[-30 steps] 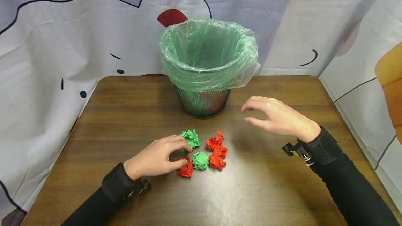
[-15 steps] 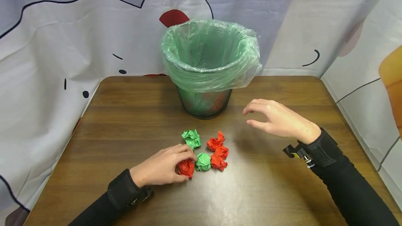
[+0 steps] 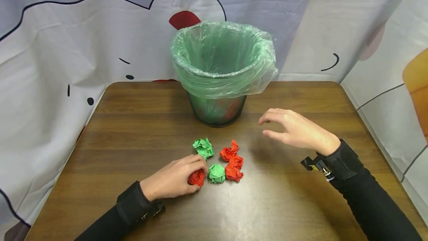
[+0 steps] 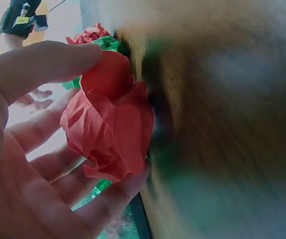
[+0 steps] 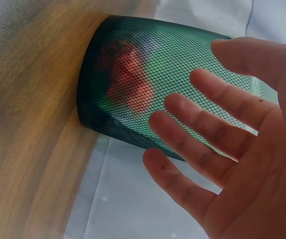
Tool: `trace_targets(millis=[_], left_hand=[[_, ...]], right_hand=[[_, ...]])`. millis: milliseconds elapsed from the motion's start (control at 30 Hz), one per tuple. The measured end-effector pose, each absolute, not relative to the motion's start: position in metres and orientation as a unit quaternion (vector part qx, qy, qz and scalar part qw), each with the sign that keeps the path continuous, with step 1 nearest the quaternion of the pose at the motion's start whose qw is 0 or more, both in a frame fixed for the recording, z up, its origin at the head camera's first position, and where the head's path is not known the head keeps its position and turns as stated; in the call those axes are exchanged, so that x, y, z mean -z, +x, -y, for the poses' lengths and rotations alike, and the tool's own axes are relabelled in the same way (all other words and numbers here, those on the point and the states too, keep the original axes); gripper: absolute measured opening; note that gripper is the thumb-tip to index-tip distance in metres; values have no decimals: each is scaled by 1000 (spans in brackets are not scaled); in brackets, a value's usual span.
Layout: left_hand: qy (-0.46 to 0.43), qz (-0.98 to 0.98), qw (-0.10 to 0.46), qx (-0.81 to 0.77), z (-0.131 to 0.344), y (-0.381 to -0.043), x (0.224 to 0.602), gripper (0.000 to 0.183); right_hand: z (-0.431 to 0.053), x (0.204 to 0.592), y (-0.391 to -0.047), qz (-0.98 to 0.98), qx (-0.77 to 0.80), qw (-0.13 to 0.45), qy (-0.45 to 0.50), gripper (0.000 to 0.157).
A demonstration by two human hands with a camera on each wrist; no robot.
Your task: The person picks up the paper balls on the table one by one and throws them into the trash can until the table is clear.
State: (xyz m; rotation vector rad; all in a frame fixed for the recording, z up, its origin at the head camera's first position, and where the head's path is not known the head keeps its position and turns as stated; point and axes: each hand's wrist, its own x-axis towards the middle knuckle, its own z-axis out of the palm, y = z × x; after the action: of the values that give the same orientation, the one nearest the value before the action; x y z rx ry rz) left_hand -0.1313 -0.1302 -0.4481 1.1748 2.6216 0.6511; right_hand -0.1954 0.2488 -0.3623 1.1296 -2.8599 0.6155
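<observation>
My left hand curls round a red crumpled paper ball on the table; in the left wrist view the thumb lies along one side of this red ball and the fingers along the other. Just right of it sits a green paper ball, and another green ball lies behind the fingers. Two more red paper balls touch each other further right. My right hand hovers above the table with loosely bent fingers and holds nothing.
A mesh waste bin with a green plastic liner stands at the table's back. Red paper shows through its mesh in the right wrist view. A printed curtain hangs behind the wooden table.
My left hand has come down toward the front and closed its fingers round the red paper ball. The right hand has dropped slightly, still holding nothing.
</observation>
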Motion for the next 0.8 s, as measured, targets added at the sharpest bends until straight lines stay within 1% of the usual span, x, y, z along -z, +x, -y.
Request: trace_targets(millis=[367,533,600,800], left_hand=[[399,-883,55,-239,133,-136,433,23],[399,-882,40,-249,133,-140,423,22],[403,-879,28,-255,134,-143,418,23],[421,-862,-34,-281,133,-154,403,21]], right_hand=[[-249,371,-195,912,-201,-2,356,22],[-249,373,-194,913,-200,-2,354,22],[-249,374,-194,915,-199,-3,351,21],[-250,376,-195,916,-201,-9,346,21]])
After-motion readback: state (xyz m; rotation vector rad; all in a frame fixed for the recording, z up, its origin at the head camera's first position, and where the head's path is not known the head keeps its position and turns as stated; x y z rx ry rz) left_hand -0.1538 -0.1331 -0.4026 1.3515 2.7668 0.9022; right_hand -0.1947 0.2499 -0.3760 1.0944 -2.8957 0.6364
